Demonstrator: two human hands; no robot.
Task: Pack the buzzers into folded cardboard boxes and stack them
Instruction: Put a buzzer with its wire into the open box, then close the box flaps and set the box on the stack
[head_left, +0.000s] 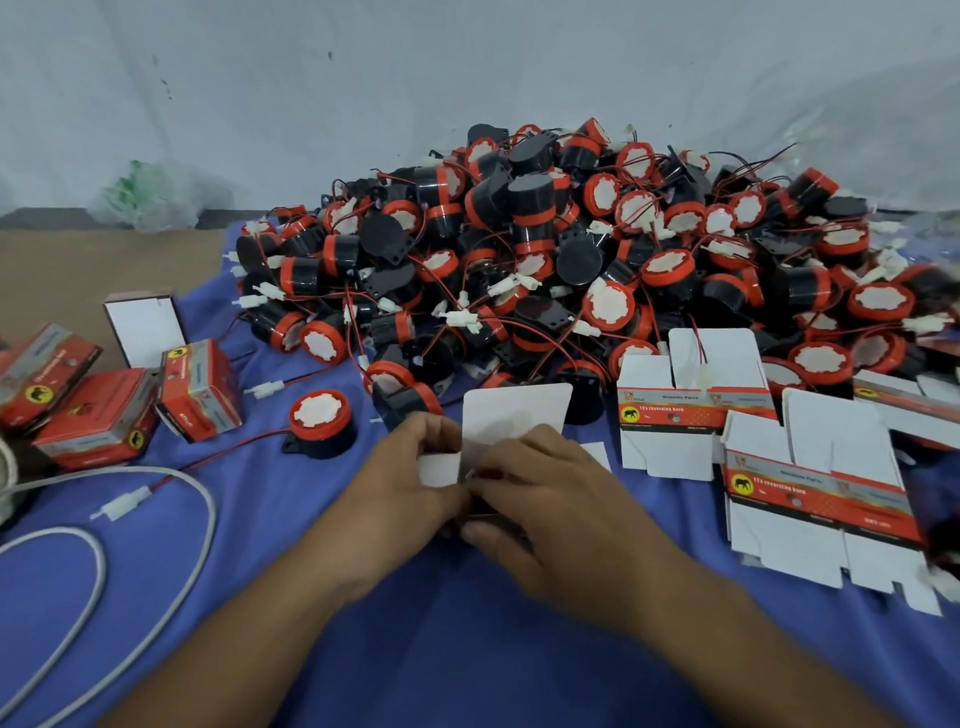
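The cardboard box (514, 415) is low at centre above the blue cloth (467, 649), white flap upright. The left hand (410, 467) and right hand (540, 483) are close together, pinching it. Its body is mostly hidden, probably half-erected. It looks like thin, light card that creases easily, best held by the side panels near the folds. A loose buzzer (319, 421) lies to the left.

Near the middle, the left hand (410, 483) and the right hand (540, 499) both pinch a half-folded white cardboard box (511, 415), its rounded flap standing up on the far side. Beyond it lies a heap of round black-and-red buzzers (571, 249) with red wires. Flat red-and-white printed box blanks (821, 493) lie to the right and closed red boxes (200, 389) to the left, with one loose buzzer (319, 423) between the closed boxes and the hands, all on a blue cloth (467, 649).
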